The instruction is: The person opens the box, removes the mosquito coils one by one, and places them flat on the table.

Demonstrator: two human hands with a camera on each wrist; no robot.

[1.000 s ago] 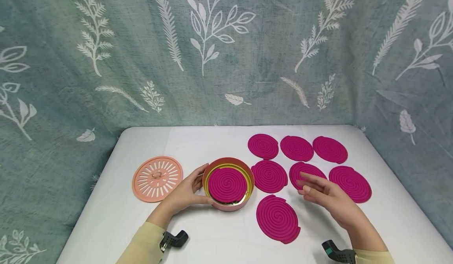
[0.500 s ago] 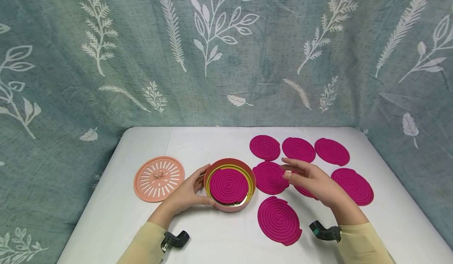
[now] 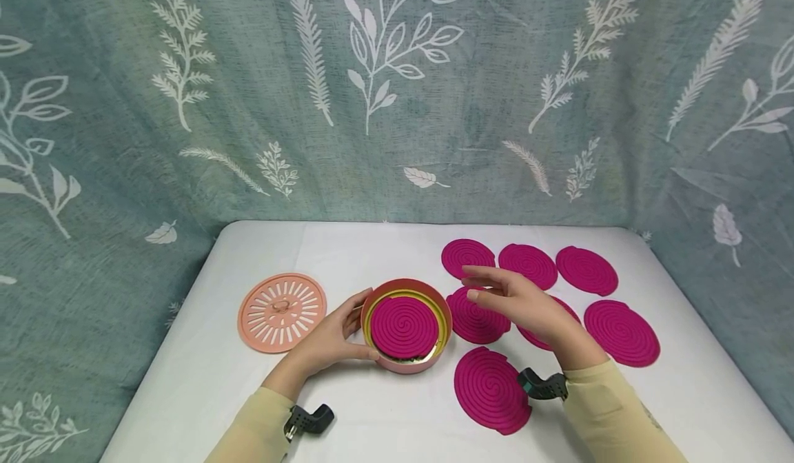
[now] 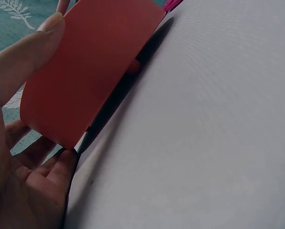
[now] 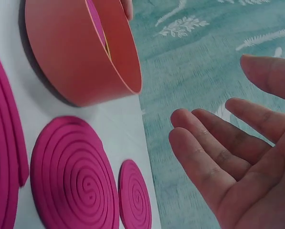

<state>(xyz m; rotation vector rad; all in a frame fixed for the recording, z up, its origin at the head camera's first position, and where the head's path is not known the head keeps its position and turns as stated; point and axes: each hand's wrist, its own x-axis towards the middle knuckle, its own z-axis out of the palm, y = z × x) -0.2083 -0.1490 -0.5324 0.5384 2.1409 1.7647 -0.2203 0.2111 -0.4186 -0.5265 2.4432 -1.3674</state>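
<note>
A round coral mosquito coil holder [image 3: 397, 366] with a yellow inner rim stands mid-table, a magenta mosquito coil [image 3: 404, 326] lying flat inside it. My left hand [image 3: 331, 339] grips the holder from its left side, thumb at the near wall and fingers round the far side. In the left wrist view, the thumb presses on the coral wall [image 4: 92, 67]. Held above the table to the right, my right hand [image 3: 524, 304] has nothing in it. Its fingers are extended and loosely spread, overlapping a mosquito coil [image 3: 476, 322] beside the holder in the head view.
Left of the holder lies a coral slotted lid [image 3: 269, 322] with a small centre loop. Several more magenta coils, among them a near coil [image 3: 490, 391] and a far right coil [image 3: 586, 270], are spread on the white table [image 3: 372, 422]. A patterned curtain [image 3: 397, 153] hangs behind.
My right hand has moved left, from over the coils at the right to over those nearer the holder. The left hand keeps its grip on the holder. The head view has shifted slightly.
</note>
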